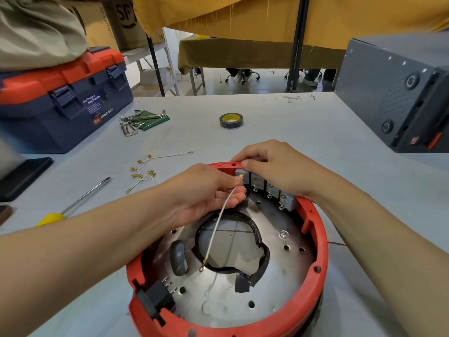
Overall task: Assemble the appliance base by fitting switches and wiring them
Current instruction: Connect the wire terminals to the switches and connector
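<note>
toolbox (60, 103): "WING BOX" | carton (121, 20): "SF EXPRESS" | left hand (206, 190) pinches white wire (218, 222)

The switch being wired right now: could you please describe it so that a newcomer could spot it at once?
Find the red round base on the grey table. Four grey switches line its far inner wall. It is the leftmost switch, the only one with a white wire at its terminal, pinched between the left hand and right hand.

I see a red appliance base (318, 242) with a silver plate (274, 283), grey switches (272, 190), a white wire (218, 222) with brass ends, a pale grey bench (291, 122), a yellow-handled screwdriver (73, 203), and a navy-and-orange toolbox (60, 98).
</note>
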Motion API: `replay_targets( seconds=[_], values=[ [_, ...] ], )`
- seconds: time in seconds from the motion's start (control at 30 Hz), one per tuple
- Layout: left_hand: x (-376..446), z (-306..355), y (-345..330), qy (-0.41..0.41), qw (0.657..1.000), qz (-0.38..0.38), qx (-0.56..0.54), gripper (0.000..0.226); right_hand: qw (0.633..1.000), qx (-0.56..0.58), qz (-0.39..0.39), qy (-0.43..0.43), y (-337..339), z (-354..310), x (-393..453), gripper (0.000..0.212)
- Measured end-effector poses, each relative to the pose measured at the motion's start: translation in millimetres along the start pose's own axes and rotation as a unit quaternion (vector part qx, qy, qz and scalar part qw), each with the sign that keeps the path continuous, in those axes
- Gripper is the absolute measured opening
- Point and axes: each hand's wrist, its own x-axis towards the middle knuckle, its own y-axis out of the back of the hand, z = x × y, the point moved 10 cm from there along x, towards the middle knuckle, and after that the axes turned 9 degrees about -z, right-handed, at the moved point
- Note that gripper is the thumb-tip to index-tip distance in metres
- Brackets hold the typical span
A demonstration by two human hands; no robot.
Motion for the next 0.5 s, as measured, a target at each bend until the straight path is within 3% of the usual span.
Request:
replay_targets(
  seconds=[0.5],
  values=[
    [1.1, -1.1, -4.1, -0.002, 0.998, 0.003, -0.056, 0.007, 1.0, -0.007, -0.005, 0.0, -0.6, -0.4, -0.2, 0.022]
  ],
)
